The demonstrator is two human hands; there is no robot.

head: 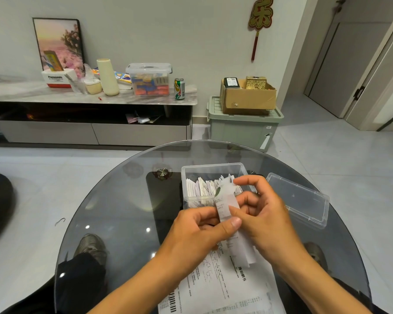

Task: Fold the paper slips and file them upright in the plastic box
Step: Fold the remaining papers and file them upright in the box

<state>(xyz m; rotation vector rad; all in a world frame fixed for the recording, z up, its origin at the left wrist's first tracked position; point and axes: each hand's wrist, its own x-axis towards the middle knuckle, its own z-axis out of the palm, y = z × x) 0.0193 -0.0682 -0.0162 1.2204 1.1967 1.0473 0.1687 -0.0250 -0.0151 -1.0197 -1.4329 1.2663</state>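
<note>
Both hands hold one paper slip point(225, 200) above the glass surface point(114, 214). The left hand point(200, 230) pinches its middle in a thumb-and-finger grip; the right hand point(263, 214) curls round its upper end. Just beyond them stands the open plastic box point(241, 168), filed with upright slips point(202, 186); its lid point(302, 198) lies right of the right hand.

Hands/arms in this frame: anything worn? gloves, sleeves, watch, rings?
Nothing worn that shows. The left hand and right hand are bare, with no gloves, rings or watch visible. Both forearms are bare to the frame edge, no sleeves in view. Nails are short and unpainted.
</note>
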